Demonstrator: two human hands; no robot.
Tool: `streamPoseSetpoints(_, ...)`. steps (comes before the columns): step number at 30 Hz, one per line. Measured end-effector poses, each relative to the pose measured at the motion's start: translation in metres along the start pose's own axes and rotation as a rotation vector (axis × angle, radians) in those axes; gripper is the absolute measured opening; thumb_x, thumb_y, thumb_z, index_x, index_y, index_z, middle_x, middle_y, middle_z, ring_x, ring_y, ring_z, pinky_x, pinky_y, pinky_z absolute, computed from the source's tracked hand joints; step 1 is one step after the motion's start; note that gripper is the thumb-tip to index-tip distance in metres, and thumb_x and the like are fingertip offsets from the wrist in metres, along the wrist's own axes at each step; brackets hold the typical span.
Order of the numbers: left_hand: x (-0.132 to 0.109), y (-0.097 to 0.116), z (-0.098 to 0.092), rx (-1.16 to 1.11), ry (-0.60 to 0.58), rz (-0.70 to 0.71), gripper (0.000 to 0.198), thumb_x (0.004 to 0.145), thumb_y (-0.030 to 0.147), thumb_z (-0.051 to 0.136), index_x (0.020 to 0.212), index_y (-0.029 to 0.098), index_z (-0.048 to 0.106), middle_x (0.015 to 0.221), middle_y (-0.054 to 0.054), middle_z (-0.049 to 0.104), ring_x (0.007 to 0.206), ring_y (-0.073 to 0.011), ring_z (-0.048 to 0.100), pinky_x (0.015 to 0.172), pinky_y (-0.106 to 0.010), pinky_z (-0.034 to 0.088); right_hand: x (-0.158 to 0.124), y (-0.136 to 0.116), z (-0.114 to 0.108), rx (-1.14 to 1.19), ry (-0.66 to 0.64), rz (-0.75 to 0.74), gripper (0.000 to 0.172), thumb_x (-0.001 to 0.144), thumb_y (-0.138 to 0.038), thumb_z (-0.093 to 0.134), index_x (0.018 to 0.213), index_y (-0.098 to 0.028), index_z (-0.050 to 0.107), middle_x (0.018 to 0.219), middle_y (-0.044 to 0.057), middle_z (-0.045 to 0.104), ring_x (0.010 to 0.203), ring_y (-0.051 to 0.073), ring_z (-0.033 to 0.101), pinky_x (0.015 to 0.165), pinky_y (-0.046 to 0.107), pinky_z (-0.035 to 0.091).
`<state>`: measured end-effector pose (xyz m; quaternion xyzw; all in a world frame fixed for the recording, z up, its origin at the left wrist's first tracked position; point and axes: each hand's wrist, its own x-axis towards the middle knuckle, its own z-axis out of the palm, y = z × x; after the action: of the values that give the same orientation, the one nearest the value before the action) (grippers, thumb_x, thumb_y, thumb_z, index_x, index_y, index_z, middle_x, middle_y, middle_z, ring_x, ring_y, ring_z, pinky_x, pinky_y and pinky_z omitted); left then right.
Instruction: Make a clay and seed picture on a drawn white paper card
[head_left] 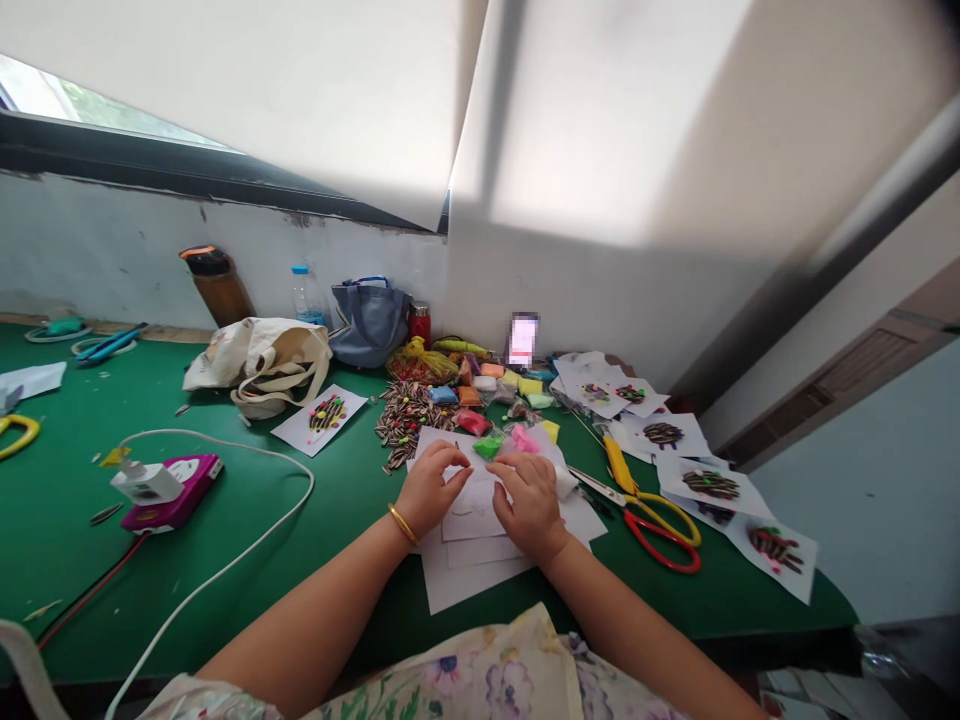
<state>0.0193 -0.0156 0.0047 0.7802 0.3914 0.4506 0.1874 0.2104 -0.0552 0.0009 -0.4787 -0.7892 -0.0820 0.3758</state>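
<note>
The left hand point(429, 490) and right hand point(529, 504) lie half-curled on white paper point(480, 572) near pink clay point(525, 438), any actual grip impossible to tell.

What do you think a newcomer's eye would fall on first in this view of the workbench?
Probably the left hand and right hand on white paper at the centre of the green table. Just beyond lies a heap of striped seeds beside colourful packets, while seed-decorated sheets spread out to the right.

Around the white paper sheets point(480, 575), passage is blocked ahead by striped sunflower seeds point(405, 420) and rightward by yellow-and-red-handled scissors point(656, 525).
</note>
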Motion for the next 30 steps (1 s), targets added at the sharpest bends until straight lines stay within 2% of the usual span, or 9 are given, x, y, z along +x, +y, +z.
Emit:
streamPoseSetpoints(7,0.0,-0.001,0.001,-0.002,0.013,-0.003,0.003,0.082,0.018,0.062,0.083,0.02,0.061,0.087,-0.002,0.057,0.086,-0.0173,0.055,0.08,-0.032,0.047,0.008,-0.006,0.01,0.113,0.021,0.089,0.026,0.086,-0.02,0.049,0.107,-0.022,0.065,0.106,0.007,0.061,0.103,0.023,0.053,0.093,0.039,0.035)
streamPoseSetpoints(12,0.0,0.002,-0.001,0.01,-0.024,-0.001,0.01,0.089,0.024,0.055,0.088,0.02,0.064,0.09,-0.004,0.058,0.089,-0.0177,0.056,0.082,-0.033,0.046,0.0,-0.001,0.016,0.121,0.009,0.09,0.027,0.085,-0.018,0.049,0.106,-0.021,0.065,0.103,0.007,0.062,0.1,0.022,0.053,0.091,0.038,0.035)
streamPoseSetpoints(17,-0.001,0.002,-0.003,0.034,-0.01,-0.005,0.016,0.088,0.031,0.057,0.077,0.019,0.059,0.084,-0.003,0.056,0.083,-0.0173,0.054,0.077,-0.032,0.046,-0.004,0.003,0.014,0.119,-0.001,0.085,0.027,0.085,-0.016,0.048,0.105,-0.021,0.065,0.103,0.007,0.062,0.101,0.023,0.053,0.091,0.038,0.036)
streamPoseSetpoints(20,0.0,0.0,-0.003,0.027,0.0,-0.005,0.011,0.086,0.028,0.06,0.079,0.019,0.06,0.084,-0.003,0.056,0.083,-0.0175,0.054,0.077,-0.032,0.046,-0.004,0.003,0.015,0.1,-0.014,0.077,0.027,0.085,-0.015,0.047,0.105,-0.021,0.065,0.103,0.007,0.062,0.1,0.023,0.053,0.09,0.037,0.037)
streamPoseSetpoints(23,0.0,0.0,-0.003,0.024,-0.023,0.004,0.011,0.089,0.026,0.055,0.084,0.02,0.063,0.087,-0.004,0.058,0.086,-0.0178,0.055,0.08,-0.033,0.046,-0.004,0.002,0.015,0.045,-0.033,0.049,0.027,0.084,-0.015,0.048,0.104,-0.021,0.065,0.103,0.007,0.063,0.1,0.022,0.054,0.09,0.037,0.036)
streamPoseSetpoints(30,0.001,-0.001,-0.004,0.067,-0.039,-0.027,0.023,0.092,0.03,0.048,0.075,0.019,0.059,0.082,-0.003,0.057,0.081,-0.0172,0.054,0.076,-0.032,0.046,-0.009,-0.001,0.013,-0.027,-0.133,0.028,0.035,0.086,-0.015,0.048,0.12,-0.018,0.059,0.096,0.006,0.07,0.098,0.021,0.059,0.093,0.037,0.033)
